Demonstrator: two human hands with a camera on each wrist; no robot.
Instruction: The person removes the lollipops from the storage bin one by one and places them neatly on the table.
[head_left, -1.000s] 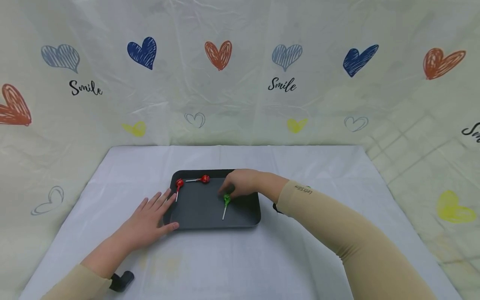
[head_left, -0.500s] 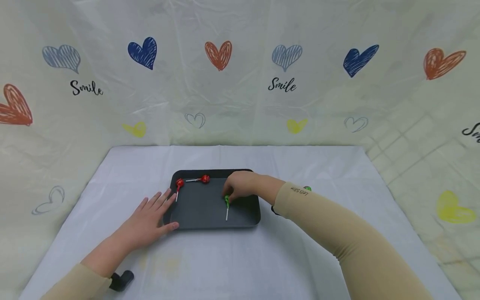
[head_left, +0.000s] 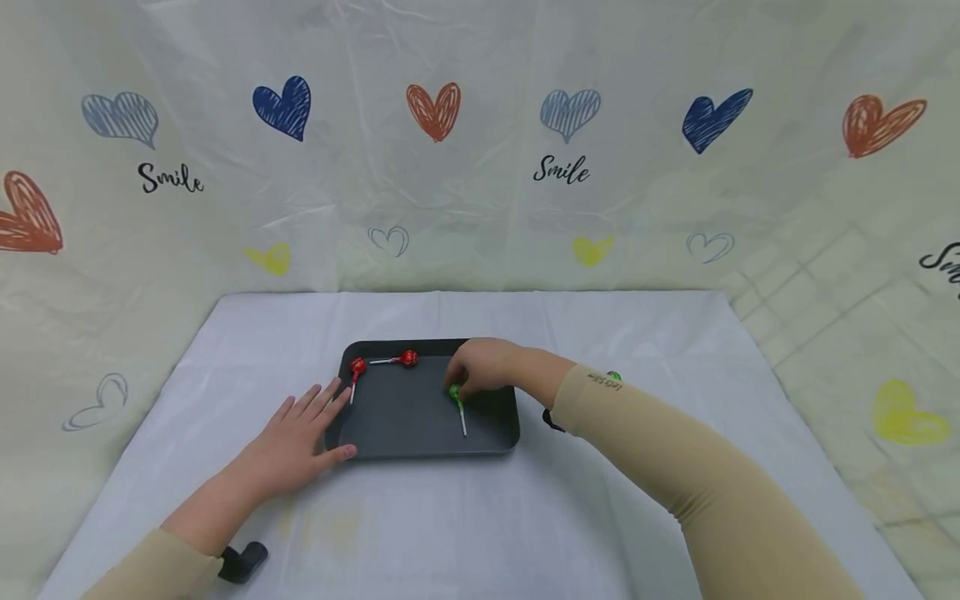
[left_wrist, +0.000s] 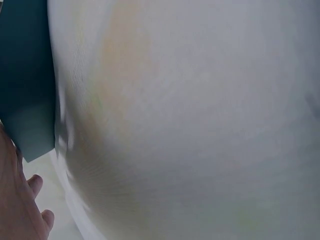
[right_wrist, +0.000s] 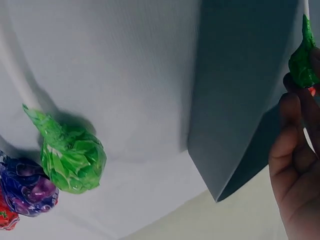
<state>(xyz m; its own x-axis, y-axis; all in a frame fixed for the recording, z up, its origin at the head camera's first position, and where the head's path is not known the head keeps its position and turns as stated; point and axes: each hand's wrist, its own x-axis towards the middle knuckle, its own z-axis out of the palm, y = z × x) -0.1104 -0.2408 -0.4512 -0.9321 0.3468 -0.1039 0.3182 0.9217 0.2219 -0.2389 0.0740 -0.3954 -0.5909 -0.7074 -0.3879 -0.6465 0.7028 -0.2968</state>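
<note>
My right hand (head_left: 483, 367) pinches the head of a green lollipop (head_left: 457, 393) over the right half of a dark grey tray (head_left: 405, 417), its white stick pointing toward the front. In the right wrist view the fingers of that hand (right_wrist: 299, 150) curl round the green wrapper (right_wrist: 302, 64). Two red lollipops (head_left: 358, 366) (head_left: 409, 358) lie in the tray's back left part. My left hand (head_left: 296, 442) is spread flat with its fingertips and thumb at the tray's left edge; part of it (left_wrist: 20, 195) shows in the left wrist view.
Beside the tray, the right wrist view shows another green lollipop (right_wrist: 75, 157), a purple one (right_wrist: 30, 187) and a red one (right_wrist: 6, 216) on the white cloth. My right sleeve (head_left: 645, 442) covers most of that spot in the head view. A wall sheet with hearts stands behind.
The green lollipop's stick has swung from leaning left to leaning right in my right hand, which has shifted only slightly. My left hand has stayed in place.
</note>
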